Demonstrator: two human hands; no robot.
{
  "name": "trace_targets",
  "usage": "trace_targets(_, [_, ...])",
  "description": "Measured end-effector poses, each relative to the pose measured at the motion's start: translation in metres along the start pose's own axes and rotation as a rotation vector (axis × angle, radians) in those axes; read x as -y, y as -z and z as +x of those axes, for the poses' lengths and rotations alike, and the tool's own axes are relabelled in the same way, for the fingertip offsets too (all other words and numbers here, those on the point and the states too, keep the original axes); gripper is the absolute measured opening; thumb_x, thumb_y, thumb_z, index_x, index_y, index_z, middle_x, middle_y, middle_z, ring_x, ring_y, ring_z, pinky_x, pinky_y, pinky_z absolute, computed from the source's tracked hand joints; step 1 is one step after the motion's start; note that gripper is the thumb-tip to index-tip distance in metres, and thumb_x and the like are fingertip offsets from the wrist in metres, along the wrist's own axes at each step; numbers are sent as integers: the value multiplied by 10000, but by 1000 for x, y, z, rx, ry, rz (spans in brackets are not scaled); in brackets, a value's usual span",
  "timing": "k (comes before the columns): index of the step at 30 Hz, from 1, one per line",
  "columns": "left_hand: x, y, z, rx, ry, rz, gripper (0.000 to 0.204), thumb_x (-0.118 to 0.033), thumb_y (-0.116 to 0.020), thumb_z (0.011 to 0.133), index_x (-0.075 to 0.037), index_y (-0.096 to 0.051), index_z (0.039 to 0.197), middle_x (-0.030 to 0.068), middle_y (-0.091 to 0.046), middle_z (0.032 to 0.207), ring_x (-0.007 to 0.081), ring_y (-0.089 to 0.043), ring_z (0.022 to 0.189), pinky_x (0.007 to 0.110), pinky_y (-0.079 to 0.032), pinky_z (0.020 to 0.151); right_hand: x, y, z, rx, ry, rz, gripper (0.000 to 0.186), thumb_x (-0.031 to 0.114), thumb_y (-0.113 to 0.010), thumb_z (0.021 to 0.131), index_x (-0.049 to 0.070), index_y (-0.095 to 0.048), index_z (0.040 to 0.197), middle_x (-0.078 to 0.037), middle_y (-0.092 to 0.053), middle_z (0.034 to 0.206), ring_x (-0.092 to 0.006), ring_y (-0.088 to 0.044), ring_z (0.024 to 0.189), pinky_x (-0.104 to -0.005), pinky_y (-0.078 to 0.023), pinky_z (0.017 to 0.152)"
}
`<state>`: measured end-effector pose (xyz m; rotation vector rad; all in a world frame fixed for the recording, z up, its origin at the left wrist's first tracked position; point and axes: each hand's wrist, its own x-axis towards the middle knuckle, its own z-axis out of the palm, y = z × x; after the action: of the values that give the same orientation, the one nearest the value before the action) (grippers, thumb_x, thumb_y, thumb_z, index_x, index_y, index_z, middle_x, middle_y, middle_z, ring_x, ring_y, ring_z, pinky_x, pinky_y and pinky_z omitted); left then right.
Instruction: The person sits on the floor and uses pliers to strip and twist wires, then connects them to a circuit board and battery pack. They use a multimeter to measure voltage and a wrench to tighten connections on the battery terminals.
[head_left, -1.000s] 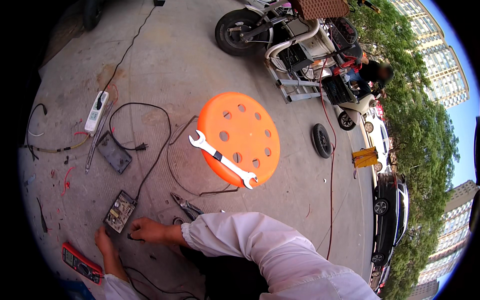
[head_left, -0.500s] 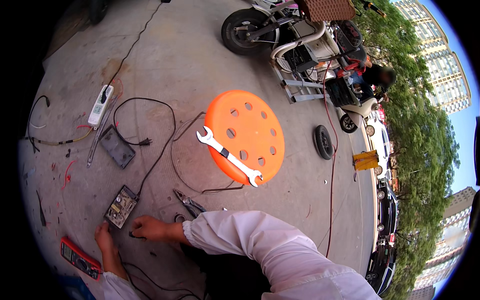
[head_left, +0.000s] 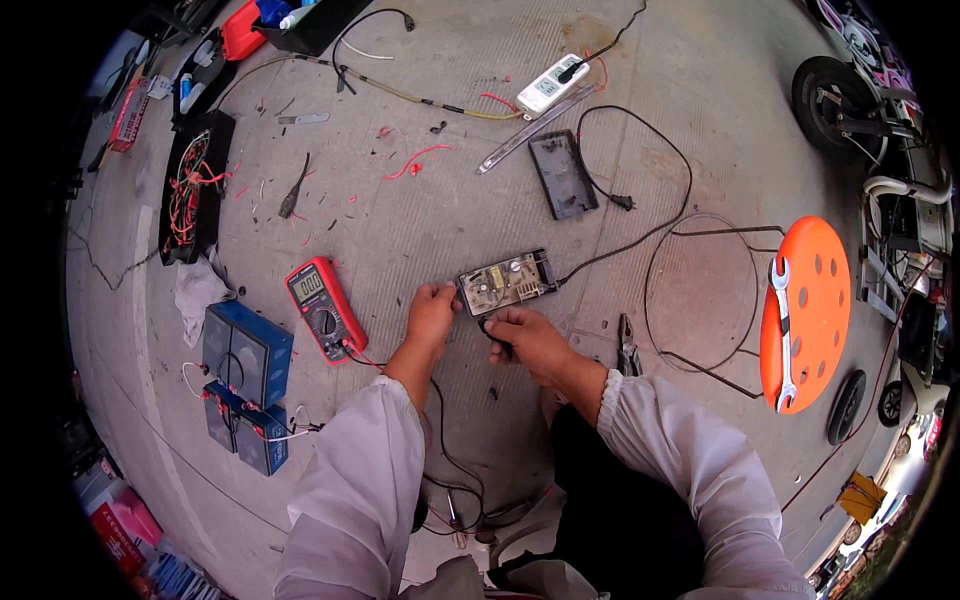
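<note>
On the concrete lies an opened charger (head_left: 506, 284), its circuit board bare and facing up in a black case. My left hand (head_left: 430, 322) is closed at the near left corner of the board, fingertips pinched; what they hold, if anything, is hidden. Just below the charger's near edge, my right hand (head_left: 535, 345) grips a small black piece (head_left: 492, 330), mostly covered by the fingers. A red multimeter (head_left: 327, 310) with a lit display lies left of my left hand. Beyond the charger rests its dark empty cover (head_left: 563, 175).
A white power strip (head_left: 553, 86) lies at the far side. Pliers (head_left: 628, 346) are right of my right hand. An orange stool (head_left: 808, 310) bears a double-ended wrench (head_left: 783, 335). Blue batteries (head_left: 247, 352) and a black box of wires (head_left: 197, 187) stand left. Wire scraps litter the ground.
My view has swung to the left, bringing the batteries and wire box into sight and shifting the stool rightward. Both hands stay beside the charger.
</note>
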<state>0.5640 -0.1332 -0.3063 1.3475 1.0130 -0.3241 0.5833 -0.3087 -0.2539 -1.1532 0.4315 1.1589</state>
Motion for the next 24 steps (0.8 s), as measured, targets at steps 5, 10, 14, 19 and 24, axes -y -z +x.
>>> trace_targets(5, [8,10,1,17,81,-131,184,-259,-572,942,-77,-543,941,26,-557,753,107,-457,588,256,-349,482,1,-14,18,-54,-81,-80,158,208,-635,921,62,-590,963,-18,-612,736,-130,-599,603,-293,-516,585])
trace_targets(10, [-1,5,-2,2,139,-150,182,-234,-586,936,-62,-533,955,43,-547,754,110,-463,591,258,-357,454,-6,-7,52,-171,-106,-186,183,220,-638,905,39,-607,905,-48,-632,708,-148,-597,552,-319,-494,506])
trace_targets(14, [-3,7,3,48,199,-191,194,-231,-589,941,-48,-530,960,57,-546,758,114,-463,584,243,-347,430,-8,-10,71,-218,-105,-230,222,228,-637,899,16,-617,835,-71,-636,680,-166,-590,510,-338,-470,452])
trace_targets(19, [-4,13,7,66,289,-275,214,-228,-583,941,-24,-563,878,52,-541,714,113,-460,549,244,-317,391,0,-21,73,-269,-173,-187,230,219,-639,893,5,-615,811,-87,-632,673,-183,-585,496,-348,-459,439])
trace_targets(24, [-3,14,14,115,362,-292,220,-250,-571,953,-48,-561,865,47,-543,728,118,-457,571,239,-329,419,1,-24,77,-330,-191,-191,243,225,-641,885,2,-612,795,-90,-631,662,-189,-581,487,-354,-452,436])
